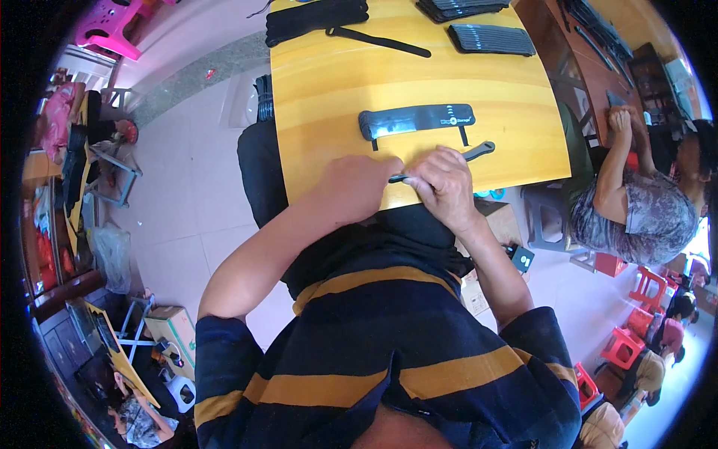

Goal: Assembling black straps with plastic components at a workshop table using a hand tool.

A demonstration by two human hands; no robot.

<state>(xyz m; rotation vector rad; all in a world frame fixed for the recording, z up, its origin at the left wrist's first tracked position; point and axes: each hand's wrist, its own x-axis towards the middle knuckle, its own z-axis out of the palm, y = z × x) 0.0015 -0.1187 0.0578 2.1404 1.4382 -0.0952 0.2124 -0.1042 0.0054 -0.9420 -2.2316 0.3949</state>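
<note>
Near the table's front edge, my left hand [365, 182] and my right hand [444, 183] are close together, both closed on a thin black strap [479, 152]. The strap's rounded end with a slot sticks out past my right hand, and a short dark piece shows between the fingers. The rest of the strap is hidden by my hands. Just beyond them lies a flat black bundle of straps [411, 120] with a glossy printed band, and two short black tabs extend from its near side.
On the yellow wooden table [336, 82] lie a thick stack of black straps [317, 21], a loose strap [380, 43] and a wrapped strap bundle [491, 40]. At right, a co-worker [636, 202] sits at a brown table. A grey stool [542, 217] stands beside my table.
</note>
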